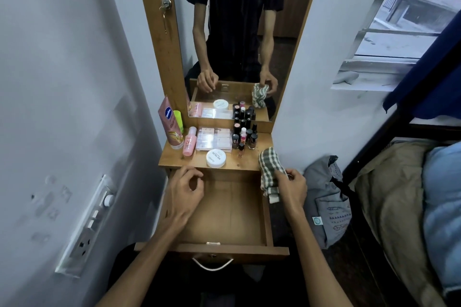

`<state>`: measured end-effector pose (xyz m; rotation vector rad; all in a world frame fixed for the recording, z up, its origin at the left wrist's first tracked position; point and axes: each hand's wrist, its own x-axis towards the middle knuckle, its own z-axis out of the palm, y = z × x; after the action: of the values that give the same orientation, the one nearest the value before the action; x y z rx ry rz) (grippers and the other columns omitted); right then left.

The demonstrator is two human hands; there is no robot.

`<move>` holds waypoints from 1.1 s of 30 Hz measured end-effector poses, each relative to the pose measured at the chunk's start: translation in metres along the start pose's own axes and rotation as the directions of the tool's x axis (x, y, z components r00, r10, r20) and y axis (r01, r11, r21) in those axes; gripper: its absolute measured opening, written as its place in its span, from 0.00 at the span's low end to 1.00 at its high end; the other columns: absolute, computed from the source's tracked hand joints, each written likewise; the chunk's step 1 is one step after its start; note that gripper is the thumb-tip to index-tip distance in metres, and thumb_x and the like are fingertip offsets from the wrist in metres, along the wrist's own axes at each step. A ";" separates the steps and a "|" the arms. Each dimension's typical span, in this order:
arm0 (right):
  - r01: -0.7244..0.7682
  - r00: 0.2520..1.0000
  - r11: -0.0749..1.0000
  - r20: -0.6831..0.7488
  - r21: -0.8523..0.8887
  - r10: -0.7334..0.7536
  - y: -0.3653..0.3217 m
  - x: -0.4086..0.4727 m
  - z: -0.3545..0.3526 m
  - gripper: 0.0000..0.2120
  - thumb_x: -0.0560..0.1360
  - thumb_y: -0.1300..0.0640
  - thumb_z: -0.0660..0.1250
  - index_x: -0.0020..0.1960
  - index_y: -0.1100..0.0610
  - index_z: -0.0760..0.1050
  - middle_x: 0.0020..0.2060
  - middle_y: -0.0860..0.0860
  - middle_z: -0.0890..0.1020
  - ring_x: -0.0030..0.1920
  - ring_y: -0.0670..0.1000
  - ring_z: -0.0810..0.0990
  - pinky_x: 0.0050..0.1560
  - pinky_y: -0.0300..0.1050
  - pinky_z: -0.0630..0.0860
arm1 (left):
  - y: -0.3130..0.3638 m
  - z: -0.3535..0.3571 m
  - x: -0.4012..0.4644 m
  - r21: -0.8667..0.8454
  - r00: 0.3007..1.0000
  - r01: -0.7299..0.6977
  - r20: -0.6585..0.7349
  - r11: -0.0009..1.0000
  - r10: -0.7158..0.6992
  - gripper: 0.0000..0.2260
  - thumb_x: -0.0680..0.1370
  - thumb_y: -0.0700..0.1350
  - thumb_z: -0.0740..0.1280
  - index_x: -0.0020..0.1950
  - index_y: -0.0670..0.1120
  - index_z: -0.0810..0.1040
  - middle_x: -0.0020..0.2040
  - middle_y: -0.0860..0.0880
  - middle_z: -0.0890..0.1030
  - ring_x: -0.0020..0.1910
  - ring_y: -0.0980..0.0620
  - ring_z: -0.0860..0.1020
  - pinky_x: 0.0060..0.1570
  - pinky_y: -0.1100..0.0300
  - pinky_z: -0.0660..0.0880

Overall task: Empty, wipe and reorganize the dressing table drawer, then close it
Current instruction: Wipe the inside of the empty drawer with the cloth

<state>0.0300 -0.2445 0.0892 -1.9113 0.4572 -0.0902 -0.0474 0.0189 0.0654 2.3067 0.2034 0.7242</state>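
Now right grip (290, 188) clutching cloth (270, 172), beside drawer (224, 209)

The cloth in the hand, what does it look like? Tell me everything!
The cloth is soft woven fabric with a green and white check pattern and a plain whitish end hanging down. It is bunched up, not folded flat. The right hand grips it around the middle, so one end sticks up over the tabletop corner and the other droops over the right side of the open drawer. The mirror shows its reflection too.
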 end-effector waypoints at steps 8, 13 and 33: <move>0.195 0.974 0.931 0.169 -0.309 -0.147 0.010 -0.057 0.007 0.04 0.68 0.50 0.73 0.43 0.48 0.81 0.37 0.44 0.84 0.38 0.45 0.81 0.37 0.43 0.72 | -0.039 -0.024 -0.029 0.257 0.937 0.334 0.008 0.907 -0.348 0.13 0.69 0.42 0.75 0.53 0.44 0.81 0.53 0.46 0.78 0.54 0.44 0.76 0.50 0.47 0.77; 0.360 0.932 0.729 0.260 -0.582 -0.253 0.017 -0.062 0.044 0.09 0.70 0.56 0.69 0.49 0.56 0.79 0.44 0.53 0.84 0.44 0.57 0.83 0.43 0.47 0.77 | -0.068 -0.034 -0.028 0.330 0.722 0.550 0.275 0.767 -0.635 0.25 0.72 0.45 0.73 0.68 0.42 0.71 0.59 0.43 0.76 0.58 0.40 0.78 0.53 0.48 0.77; 0.312 0.923 0.624 0.383 -0.717 -0.021 0.026 -0.042 0.136 0.10 0.79 0.60 0.67 0.60 0.58 0.79 0.57 0.56 0.82 0.59 0.56 0.81 0.59 0.50 0.78 | -0.082 -0.043 -0.038 0.390 0.725 0.406 0.413 0.826 -0.552 0.06 0.74 0.40 0.67 0.43 0.48 0.71 0.40 0.49 0.76 0.41 0.49 0.77 0.40 0.57 0.71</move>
<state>0.0220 -0.1178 0.0202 -2.7588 0.0458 0.3824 -0.0977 0.0916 0.0199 2.4494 0.6669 -0.2146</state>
